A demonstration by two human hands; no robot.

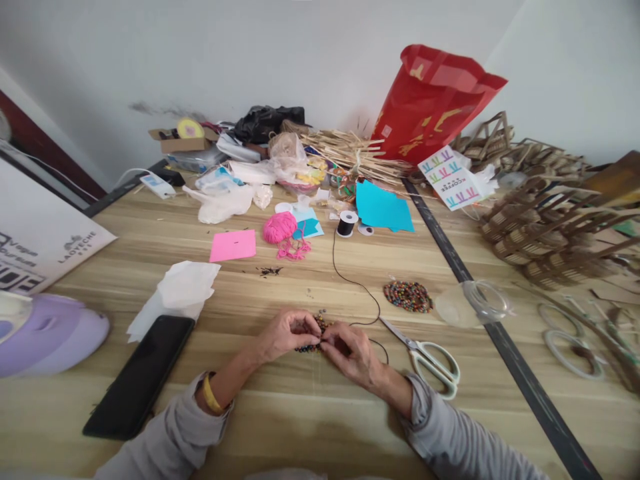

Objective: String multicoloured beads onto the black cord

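Note:
My left hand [289, 333] and my right hand [354, 353] meet fingertip to fingertip just above the table. Each is closed in a pinch. A small pile of multicoloured beads [306, 348] lies under and behind the fingers. Black cord [357, 285] runs from a spool [347, 224] down to my right hand, whose fingers appear closed on it; its end is hidden. What my left fingertips pinch is too small to make out. Scissors [425, 360] with pale handles lie partly open by my right wrist. Strung colourful beads [408, 296] lie coiled beyond them.
A black phone [140, 377] and white paper [175, 297] lie to the left. Pink yarn [280, 227], a pink card [233, 246] and blue sheets [384, 207] sit farther back. A clear plastic lid [457, 307] and woven baskets [545, 233] are at right.

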